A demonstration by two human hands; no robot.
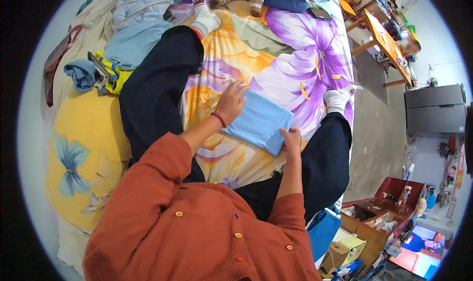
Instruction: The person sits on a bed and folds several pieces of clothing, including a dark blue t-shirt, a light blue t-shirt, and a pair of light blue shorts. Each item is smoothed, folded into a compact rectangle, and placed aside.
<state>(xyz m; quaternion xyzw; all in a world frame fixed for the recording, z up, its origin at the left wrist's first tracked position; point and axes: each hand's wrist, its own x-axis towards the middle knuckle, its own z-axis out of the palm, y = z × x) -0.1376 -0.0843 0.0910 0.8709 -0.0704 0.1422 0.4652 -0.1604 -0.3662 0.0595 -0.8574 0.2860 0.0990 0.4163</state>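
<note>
A light-blue cloth (260, 116), folded into a flat rectangle, lies on the flower-printed bed sheet (258, 74) between the person's outstretched legs. At the upper left edge of the cloth rests my left hand (231, 104), fingers spread, a dark red bead bracelet on its wrist. My right hand (292, 140) pinches the lower right corner, thumb on top and the other fingers partly hidden at the edge.
To the left sit a yellow pillow (87, 148), rolled clothes (82, 74) and a pale-blue cloth pile (138, 40). Another person's socked feet (255, 0) are at the far end, near a dark phone-like device (320, 14). Beyond the right bed edge stands a wooden table (386, 44).
</note>
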